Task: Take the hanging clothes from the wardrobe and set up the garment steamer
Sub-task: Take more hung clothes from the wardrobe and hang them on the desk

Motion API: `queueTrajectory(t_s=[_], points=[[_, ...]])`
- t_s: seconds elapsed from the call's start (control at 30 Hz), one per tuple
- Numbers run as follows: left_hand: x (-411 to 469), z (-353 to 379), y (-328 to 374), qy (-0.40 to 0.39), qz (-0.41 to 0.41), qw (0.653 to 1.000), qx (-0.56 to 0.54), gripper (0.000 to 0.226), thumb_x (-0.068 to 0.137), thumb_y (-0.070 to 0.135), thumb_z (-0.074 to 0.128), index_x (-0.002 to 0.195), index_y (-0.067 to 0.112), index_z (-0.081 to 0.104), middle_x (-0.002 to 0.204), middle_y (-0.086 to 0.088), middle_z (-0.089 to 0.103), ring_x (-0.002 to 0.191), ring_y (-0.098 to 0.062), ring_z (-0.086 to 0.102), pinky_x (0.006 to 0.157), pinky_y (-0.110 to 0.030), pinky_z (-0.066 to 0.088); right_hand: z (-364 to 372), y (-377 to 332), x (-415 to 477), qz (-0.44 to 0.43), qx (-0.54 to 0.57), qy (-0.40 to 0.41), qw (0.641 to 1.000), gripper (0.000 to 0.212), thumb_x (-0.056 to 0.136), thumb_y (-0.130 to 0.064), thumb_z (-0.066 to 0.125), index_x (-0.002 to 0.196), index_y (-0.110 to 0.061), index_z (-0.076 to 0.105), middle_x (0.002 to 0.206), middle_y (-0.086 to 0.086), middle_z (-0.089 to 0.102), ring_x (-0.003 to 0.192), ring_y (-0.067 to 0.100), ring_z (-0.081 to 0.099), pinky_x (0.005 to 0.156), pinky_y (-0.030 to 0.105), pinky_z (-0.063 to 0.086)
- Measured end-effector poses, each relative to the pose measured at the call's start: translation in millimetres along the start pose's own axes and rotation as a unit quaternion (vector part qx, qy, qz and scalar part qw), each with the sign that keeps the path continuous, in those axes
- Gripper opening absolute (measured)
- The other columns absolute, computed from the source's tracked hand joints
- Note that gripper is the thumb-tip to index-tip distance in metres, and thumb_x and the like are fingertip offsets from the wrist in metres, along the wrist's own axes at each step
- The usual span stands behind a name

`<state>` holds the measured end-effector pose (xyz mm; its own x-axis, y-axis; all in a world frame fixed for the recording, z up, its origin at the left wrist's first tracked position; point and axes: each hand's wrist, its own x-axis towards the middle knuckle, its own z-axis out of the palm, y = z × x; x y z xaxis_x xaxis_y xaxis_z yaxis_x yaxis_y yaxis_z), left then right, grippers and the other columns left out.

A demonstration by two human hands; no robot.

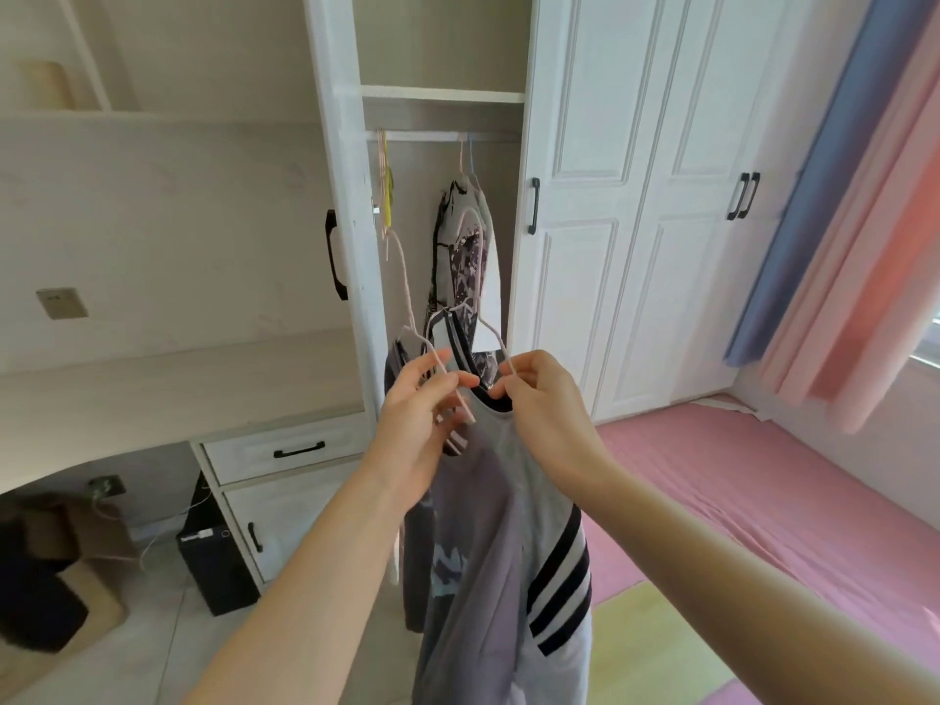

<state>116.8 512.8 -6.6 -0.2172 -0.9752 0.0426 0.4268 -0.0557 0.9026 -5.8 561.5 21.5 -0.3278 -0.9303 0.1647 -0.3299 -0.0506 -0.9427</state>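
Left hand (422, 414): thumb and forefinger pinch a pink wire hanger (407, 282); other fingers spread loosely.
Right hand (539, 394): fingertips clamped on the wire of a second hanger (491, 334), just beside the left hand.
Shirt (488, 480): grey, dark collar, striped sleeve; hangs below both hands, out in front of the wardrobe (335, 145).
Dark garment (417, 552): hangs behind the left wrist, touching the shirt.
Rail (422, 136): patterned garment (468, 246) on it, inside the open compartment.
Right side: pink bed (763, 480), curtain (839, 195).
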Motion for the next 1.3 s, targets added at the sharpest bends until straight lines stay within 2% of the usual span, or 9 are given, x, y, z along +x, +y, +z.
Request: queueTrajectory(t_s=[0.13, 0.43, 0.63, 0.8, 0.9, 1.03, 1.1, 1.17, 1.3], points=[[-23.3, 0.2, 1.6, 0.032, 0.02, 0.996, 0.08, 0.015, 0.087, 0.007, 0.064, 0.098, 0.015, 0.057, 0.086, 0.003, 0.066, 0.077, -0.012, 0.056, 0.075, -0.03, 0.045, -6.4, -0.4, -23.0, -0.024, -0.018, -0.037, 0.999, 0.02, 0.093, -0.007, 0.041, 0.1, -0.018, 0.055, 0.098, 0.0, 0.066, 0.087, 0.014, 0.061, 0.058, 0.016, 0.043], [-72.7, -18.2, 3.6, 0.055, 0.066, 0.976, 0.2, 0.012, 0.083, 0.017, 0.07, 0.09, 0.021, 0.061, 0.092, 0.001, 0.064, 0.095, -0.018, 0.061, 0.083, -0.033, 0.048, 10.0, -4.3, -51.7, -0.057, -0.062, -0.114, 0.99, 0.018, 0.097, -0.017, 0.041, 0.101, -0.014, 0.059, 0.085, 0.001, 0.071, 0.081, 0.011, 0.061, 0.061, 0.021, 0.043], [-94.0, -42.4, 22.8, 0.131, 0.037, 0.989, 0.064, 0.018, 0.095, 0.02, 0.052, 0.09, 0.01, 0.067, 0.087, -0.005, 0.06, 0.085, -0.02, 0.056, 0.078, -0.032, 0.048, 36.1, -13.2, -65.9, -0.093, -0.069, -0.154, 0.981, 0.02, 0.097, -0.012, 0.038, 0.1, -0.014, 0.058, 0.084, 0.003, 0.069, 0.056, -0.002, 0.052, 0.042, 0.007, 0.034], [-100.9, -81.9, 42.4, 0.154, -0.008, 0.988, -0.02, 0.027, 0.097, 0.032, 0.05, 0.101, 0.012, 0.068, 0.097, -0.003, 0.073, 0.093, -0.02, 0.064, 0.087, -0.035, 0.05, 63.6, -16.9, -77.0, -0.11, -0.051, -0.189, 0.974, 0.021, 0.096, -0.01, 0.037, 0.099, -0.014, 0.058, 0.083, 0.006, 0.066, 0.048, -0.008, 0.052, 0.046, 0.008, 0.038], [-106.3, -109.5, 54.9, 0.126, -0.006, 0.992, -0.002, 0.033, 0.098, 0.036, 0.046, 0.113, 0.014, 0.066, 0.113, 0.0, 0.071, 0.111, -0.022, 0.062, 0.095, -0.036, 0.048, 82.6, -23.6, -83.0, -0.135, -0.061, -0.206, 0.967, 0.021, 0.095, -0.01, 0.037, 0.098, -0.015, 0.058, 0.076, 0.001, 0.065, 0.058, 0.001, 0.054, 0.057, 0.019, 0.049], [-117.1, -138.2, 78.1, 0.136, 0.038, 0.99, 0.027, 0.026, 0.097, 0.025, 0.053, 0.114, 0.01, 0.067, 0.113, -0.004, 0.07, 0.112, -0.024, 0.063, 0.092, -0.036, 0.05, 117.1, -35.6, -89.9, -0.132, -0.047, -0.237, 0.961, 0.021, 0.093, -0.009, 0.039, 0.096, -0.015, 0.058, 0.072, 0.0, 0.065, 0.075, 0.019, 0.061, 0.075, 0.044, 0.058], [-123.8, -153.3, 89.7, 0.151, 0.068, 0.985, 0.054, 0.024, 0.096, 0.023, 0.055, 0.109, 0.01, 0.07, 0.113, -0.006, 0.07, 0.111, -0.024, 0.063, 0.094, -0.038, 0.05, 134.9, -43.3, -92.4, -0.131, -0.042, -0.252, 0.958, 0.021, 0.093, -0.007, 0.039, 0.095, -0.014, 0.058, 0.073, -0.001, 0.067, 0.069, 0.012, 0.059, 0.072, 0.035, 0.058], [-130.0, -171.3, 101.0, 0.168, 0.092, 0.977, 0.09, 0.023, 0.096, 0.023, 0.053, 0.097, 0.015, 0.075, 0.111, -0.008, 0.07, 0.11, -0.024, 0.063, 0.098, -0.041, 0.048, 151.5, -53.6, -95.9, -0.139, -0.056, -0.27, 0.951, 0.021, 0.094, -0.005, 0.038, 0.096, -0.013, 0.058, 0.077, 0.0, 0.071, 0.051, 0.002, 0.048, 0.052, 0.017, 0.047], [-137.9, -212.5, 119.6, 0.202, 0.119, 0.958, 0.167, 0.029, 0.098, 0.029, 0.051, 0.096, 0.014, 0.076, 0.107, -0.007, 0.071, 0.106, -0.021, 0.064, 0.095, -0.04, 0.05, 190.3, -72.9, -101.9, -0.155, -0.053, -0.295, 0.941, 0.021, 0.095, -0.003, 0.038, 0.096, -0.01, 0.058, 0.082, -0.001, 0.074, 0.042, 0.004, 0.037, 0.044, 0.019, 0.034]])
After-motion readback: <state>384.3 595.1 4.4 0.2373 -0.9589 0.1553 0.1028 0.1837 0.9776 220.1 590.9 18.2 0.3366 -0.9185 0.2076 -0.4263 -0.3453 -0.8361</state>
